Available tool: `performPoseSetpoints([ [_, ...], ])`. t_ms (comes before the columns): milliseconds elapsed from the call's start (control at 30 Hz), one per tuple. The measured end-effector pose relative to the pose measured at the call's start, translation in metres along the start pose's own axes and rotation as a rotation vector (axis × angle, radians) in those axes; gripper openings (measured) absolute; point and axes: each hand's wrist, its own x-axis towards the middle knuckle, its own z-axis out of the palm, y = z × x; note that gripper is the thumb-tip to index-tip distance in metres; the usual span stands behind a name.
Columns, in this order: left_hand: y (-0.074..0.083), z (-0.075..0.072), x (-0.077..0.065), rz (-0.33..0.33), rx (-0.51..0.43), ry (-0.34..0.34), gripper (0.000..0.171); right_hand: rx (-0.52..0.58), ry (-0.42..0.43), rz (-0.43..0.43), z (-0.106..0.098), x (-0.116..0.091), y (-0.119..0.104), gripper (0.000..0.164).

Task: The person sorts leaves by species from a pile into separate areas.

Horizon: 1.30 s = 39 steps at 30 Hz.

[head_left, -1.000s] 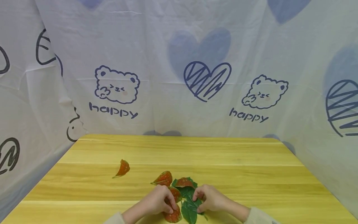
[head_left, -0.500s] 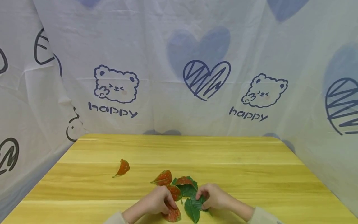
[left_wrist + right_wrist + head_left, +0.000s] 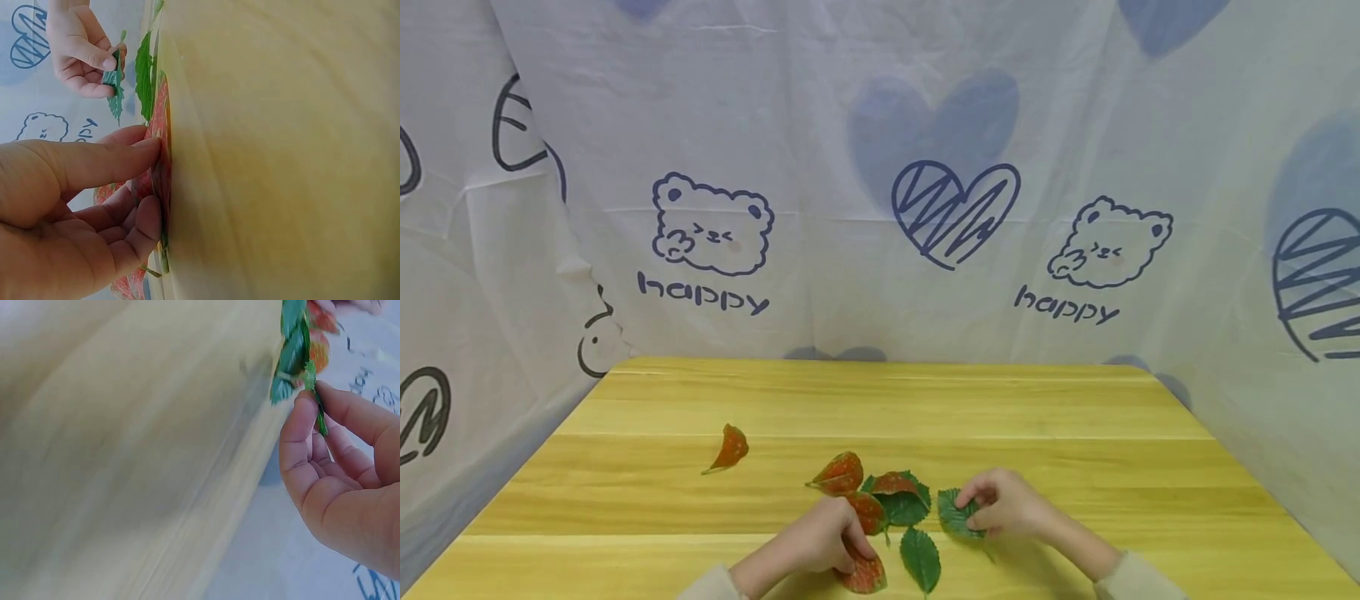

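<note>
My left hand [image 3: 835, 537] holds a speckled red leaf [image 3: 867, 575] low at the table's near side, thumb and fingertips on it in the left wrist view. A serrated green leaf [image 3: 953, 515] is pinched between thumb and fingers of my right hand [image 3: 1011, 504]; the right wrist view shows it edge-on, raised off the wood. Between the hands lies another green leaf [image 3: 921, 558], flat on the table. Just beyond are a red leaf [image 3: 869, 511], partly hidden by my left hand, and a curled red leaf [image 3: 891, 482] over a green leaf [image 3: 906, 508].
Farther up the wooden table [image 3: 1075, 433] lies a red leaf [image 3: 841, 473] beside the cluster. A lone red leaf [image 3: 730, 448] rests off to the left. A white cloth [image 3: 835, 283] printed with bears and hearts hangs behind the table and along both sides.
My right hand has drawn one green leaf away from the cluster, to the right and up. The other green leaf now lies alone. My left hand has barely moved.
</note>
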Motion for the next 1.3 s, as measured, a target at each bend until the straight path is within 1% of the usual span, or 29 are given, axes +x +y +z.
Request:
performPoseSetpoints([
  [133,0.0,0.0,0.0,0.003,0.008,0.004,0.025,-0.008,0.036,0.013,-0.01,-0.001,0.003,0.015],
  [333,-0.001,-0.001,0.0,0.01,0.028,0.003,0.025,0.013,0.117,0.085,-0.024,0.004,0.008,0.017],
  [533,0.0,-0.001,0.001,0.006,0.039,0.0,0.025,0.014,0.191,0.096,-0.034,0.014,0.017,0.017],
  [733,0.0,-0.001,0.0,-0.002,0.04,-0.003,0.024,0.008,0.263,0.145,-0.04,0.024,0.02,0.017],
  [967,0.0,-0.001,0.0,0.001,0.05,-0.001,0.024,-0.019,0.313,0.185,-0.047,0.035,0.025,0.017],
  [1300,0.001,0.0,0.001,-0.011,0.043,-0.005,0.026,-0.002,0.378,0.266,-0.056,0.05,0.034,0.016],
])
